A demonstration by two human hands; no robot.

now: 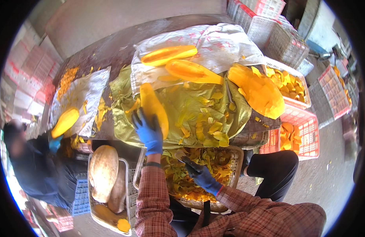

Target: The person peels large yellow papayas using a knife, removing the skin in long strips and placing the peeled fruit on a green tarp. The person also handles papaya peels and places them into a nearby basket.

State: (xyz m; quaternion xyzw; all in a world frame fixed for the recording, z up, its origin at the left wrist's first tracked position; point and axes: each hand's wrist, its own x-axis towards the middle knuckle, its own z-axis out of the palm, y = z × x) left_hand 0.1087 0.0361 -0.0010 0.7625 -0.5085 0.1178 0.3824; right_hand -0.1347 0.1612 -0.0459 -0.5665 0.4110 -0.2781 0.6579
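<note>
My left hand (149, 133), in a blue glove with dark fingers, grips the lower end of a peeled yellow squash piece (152, 106) on a green plastic sheet (173, 109). My right hand (202, 175), gloved alike, is closed around a small tool (180, 155) with a pale metal end; its exact kind is blurred. That hand is above a basket (236, 166) heaped with peel (197, 160). Beyond the left hand, a hollowed squash half (169, 55) and another peeled squash piece (192, 71) lie on a white woven sack (224, 41) bearing writing.
Large squash pieces (259, 91) are stacked at the table's right end. Crates of orange pieces (312, 133) stand beyond it. At left, a crate (126, 189) holds unpeeled squash (103, 171). A co-worker (37, 169) sits farther left, a gloved hand near a peeled squash (65, 122).
</note>
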